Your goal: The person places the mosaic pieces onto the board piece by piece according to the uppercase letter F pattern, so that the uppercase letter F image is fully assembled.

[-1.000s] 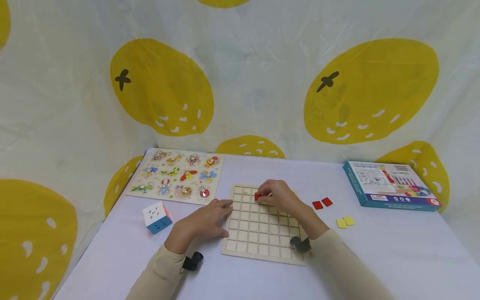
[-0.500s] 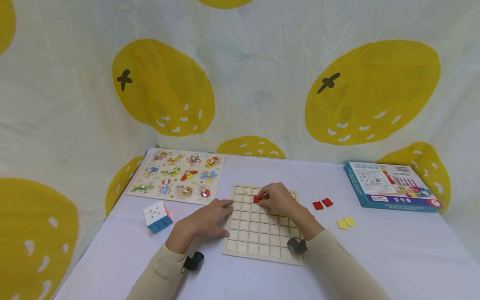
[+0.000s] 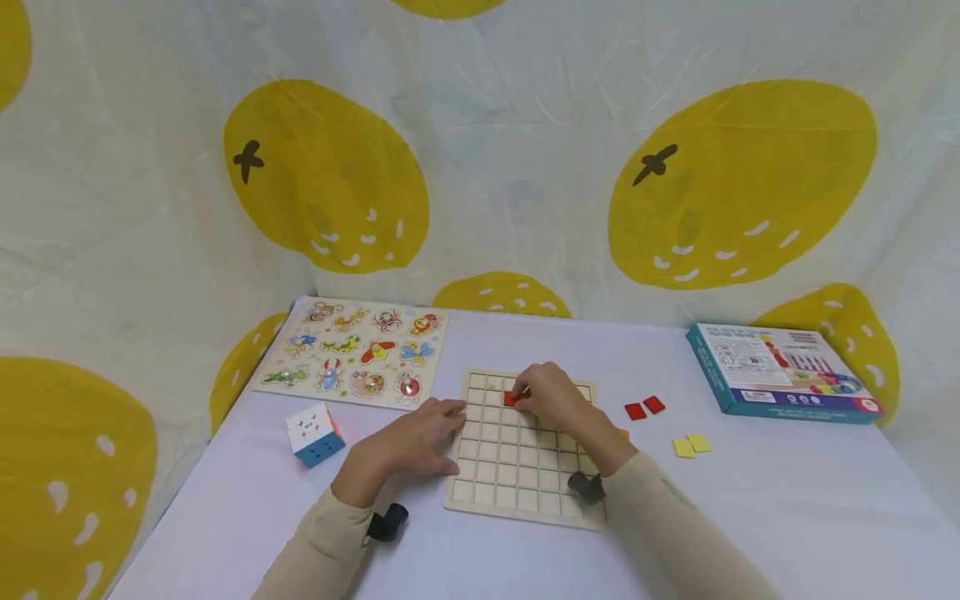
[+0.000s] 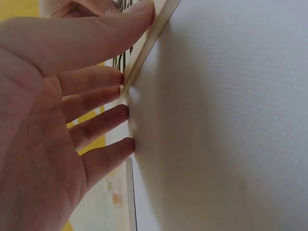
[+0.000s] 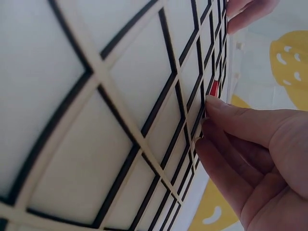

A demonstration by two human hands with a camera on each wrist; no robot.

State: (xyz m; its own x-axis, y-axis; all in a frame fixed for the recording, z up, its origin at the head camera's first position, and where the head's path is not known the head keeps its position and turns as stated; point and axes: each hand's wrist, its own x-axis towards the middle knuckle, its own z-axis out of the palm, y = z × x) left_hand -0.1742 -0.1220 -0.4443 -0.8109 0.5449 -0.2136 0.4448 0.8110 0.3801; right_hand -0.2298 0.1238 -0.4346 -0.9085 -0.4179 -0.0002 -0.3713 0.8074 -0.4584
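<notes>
A wooden grid board (image 3: 517, 515) lies on the white table in the head view. My left hand (image 3: 420, 437) rests at its left edge; in the left wrist view the thumb (image 4: 110, 33) lies on the rim and the other fingers reach out fairly straight beside it. My right hand (image 3: 555, 396) has thumb and fingertips bunched at a square red tile (image 3: 511, 398), which lies over a cell in the board's second row from the back. From the right wrist, the red tile (image 5: 214, 88) shows just past the thumb, partly covered by it.
Two red tiles (image 3: 635, 411) and two yellow tiles (image 3: 683, 448) lie right of the board. A bit of orange (image 3: 624, 434) shows beside the right forearm. An insect puzzle (image 3: 352, 350) and a puzzle cube (image 3: 313, 433) sit left; a toy box (image 3: 787, 375) stands back right.
The red tile has gone from tilted in my right fingertips to flatter over the cell, moving slightly toward me. My right forearm has shifted a little left. The left hand stays put.
</notes>
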